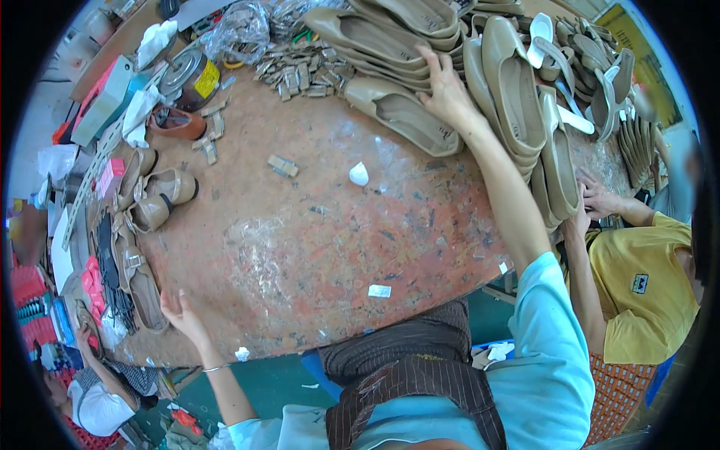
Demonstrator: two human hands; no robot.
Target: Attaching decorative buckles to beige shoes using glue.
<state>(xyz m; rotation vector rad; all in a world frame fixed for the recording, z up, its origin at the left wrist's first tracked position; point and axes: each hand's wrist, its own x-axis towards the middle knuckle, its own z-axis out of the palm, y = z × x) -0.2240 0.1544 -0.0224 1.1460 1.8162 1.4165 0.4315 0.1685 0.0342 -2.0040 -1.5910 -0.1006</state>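
Observation:
Several beige slip-on shoes [375, 43] lie nested in a stack at the far middle of the table. My right hand [448, 86] rests at the heel end of this stack, its fingers apart and touching the shoes. Just below it lies a single beige shoe [405, 116], toe to the left. Another nested row of beige shoes [514, 90] runs beside my right forearm. At the near left, my left hand [182, 315] is open with nothing in it, close to a tan strapped shoe [146, 300].
Small grey-brown pieces [304, 69] are heaped at the back, near a clear plastic bag [238, 31]. A metal tin [191, 79] and brown shoe [177, 122] stand at left. Tan buckled shoes [161, 196] line the left edge. Co-workers sit at both sides; one wears a yellow shirt [637, 281].

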